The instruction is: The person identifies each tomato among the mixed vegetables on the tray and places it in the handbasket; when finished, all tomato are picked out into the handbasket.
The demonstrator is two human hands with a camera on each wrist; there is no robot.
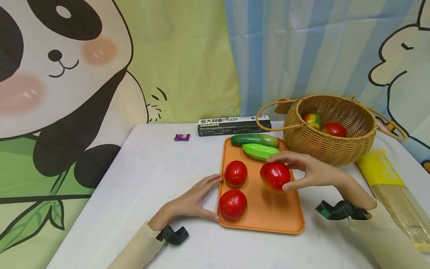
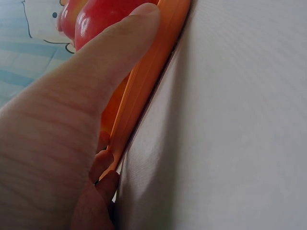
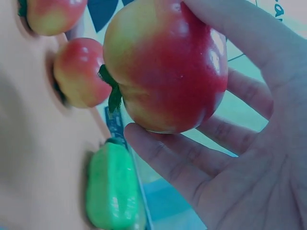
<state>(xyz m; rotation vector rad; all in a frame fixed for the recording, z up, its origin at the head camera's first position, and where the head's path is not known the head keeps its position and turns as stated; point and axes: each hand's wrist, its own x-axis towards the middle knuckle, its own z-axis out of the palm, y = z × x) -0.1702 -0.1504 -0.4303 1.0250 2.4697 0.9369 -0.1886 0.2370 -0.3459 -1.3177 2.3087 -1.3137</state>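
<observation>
My right hand holds a red tomato between thumb and fingers over the right part of an orange tray. In the right wrist view, the held tomato shows a yellowish underside with a green leafy stem. My left hand touches the tray's left edge, its fingers spread and thumb against the rim. Two more tomatoes lie along the tray's left side, a back one and a front one. A dark green cucumber and a lighter green one lie across the tray's far end.
A wicker basket at the back right contains a red tomato and a yellow-green-red fruit. Behind the tray stands a black pasta box. A noodle packet lies at right, and a small purple packet at back left.
</observation>
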